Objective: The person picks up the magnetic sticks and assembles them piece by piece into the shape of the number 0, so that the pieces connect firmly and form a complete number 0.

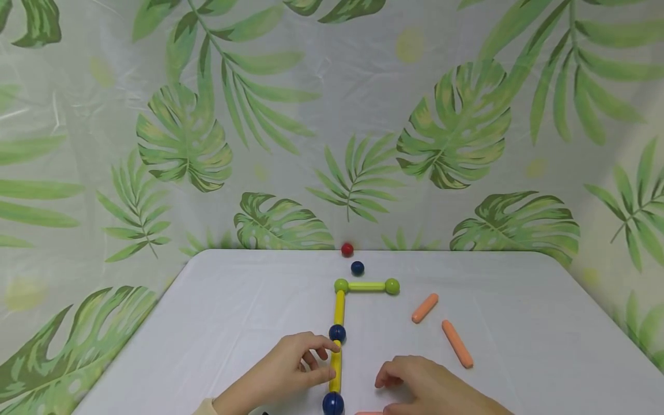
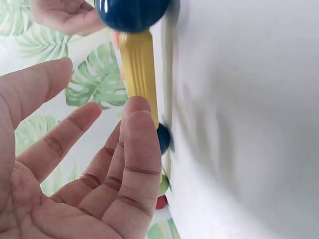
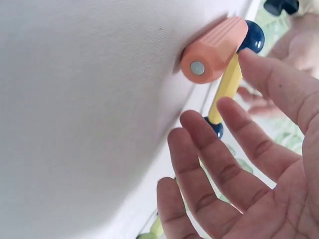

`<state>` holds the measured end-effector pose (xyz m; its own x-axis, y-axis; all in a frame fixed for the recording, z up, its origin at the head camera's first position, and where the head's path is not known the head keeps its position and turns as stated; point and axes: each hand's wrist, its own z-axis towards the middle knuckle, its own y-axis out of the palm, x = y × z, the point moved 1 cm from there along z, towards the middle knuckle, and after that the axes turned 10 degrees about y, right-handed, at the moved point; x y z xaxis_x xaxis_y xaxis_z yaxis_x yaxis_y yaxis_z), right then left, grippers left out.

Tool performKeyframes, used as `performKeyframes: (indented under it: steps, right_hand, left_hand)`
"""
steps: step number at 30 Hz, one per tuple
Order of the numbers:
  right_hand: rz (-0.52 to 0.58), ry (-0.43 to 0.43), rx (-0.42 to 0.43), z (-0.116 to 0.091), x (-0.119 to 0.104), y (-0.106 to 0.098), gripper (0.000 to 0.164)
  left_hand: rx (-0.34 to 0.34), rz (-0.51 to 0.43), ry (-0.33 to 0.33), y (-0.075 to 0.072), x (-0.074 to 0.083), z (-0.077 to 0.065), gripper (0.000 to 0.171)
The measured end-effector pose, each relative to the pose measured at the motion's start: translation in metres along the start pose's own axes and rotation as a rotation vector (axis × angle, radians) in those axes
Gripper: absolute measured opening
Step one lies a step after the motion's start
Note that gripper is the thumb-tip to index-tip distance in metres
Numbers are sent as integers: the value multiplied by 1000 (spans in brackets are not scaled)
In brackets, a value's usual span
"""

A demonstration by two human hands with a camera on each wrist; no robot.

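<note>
A line of yellow magnetic rods and balls runs up the table. My left hand (image 1: 290,366) is beside the nearer yellow rod (image 1: 336,380), fingers loosely bent with a gap to the thumb; its fingertips overlap the rod in the head view. That rod joins a near blue ball (image 1: 333,403) to a farther blue ball (image 1: 337,332). Right of the line, my right hand (image 1: 425,383) hovers with relaxed, spread fingers and nothing between them. By its thumb, an orange rod (image 3: 214,50) with a metal end lies against the near blue ball, mostly cut off in the head view.
Past the farther blue ball, another yellow rod (image 1: 339,307) leads to a green ball (image 1: 340,286). A light green rod (image 1: 366,286) joins this to a second green ball (image 1: 392,286). Loose blue (image 1: 357,268) and red balls (image 1: 347,249) sit behind; two orange rods (image 1: 457,344) lie right.
</note>
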<state>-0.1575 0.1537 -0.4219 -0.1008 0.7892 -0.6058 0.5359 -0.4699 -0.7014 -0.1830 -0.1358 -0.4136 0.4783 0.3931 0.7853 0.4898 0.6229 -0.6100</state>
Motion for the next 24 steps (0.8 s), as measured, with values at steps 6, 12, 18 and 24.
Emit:
performKeyframes:
  steps: [6, 12, 18, 24]
  right_hand:
    - [21, -25, -19, -7, 9, -3, 20]
    - [30, -49, -46, -9, 15, -5, 21]
    - [43, -60, -62, -8, 15, -2, 19]
    - [49, -81, -82, 1, 26, 5, 17]
  left_hand:
    - [-41, -75, -41, 10, 2, -19, 28]
    - [-78, -128, -78, 20, -10, -26, 29]
    - [-102, -176, -58, 29, -38, -23, 31]
    - [-113, -223, -83, 32, -35, -23, 33]
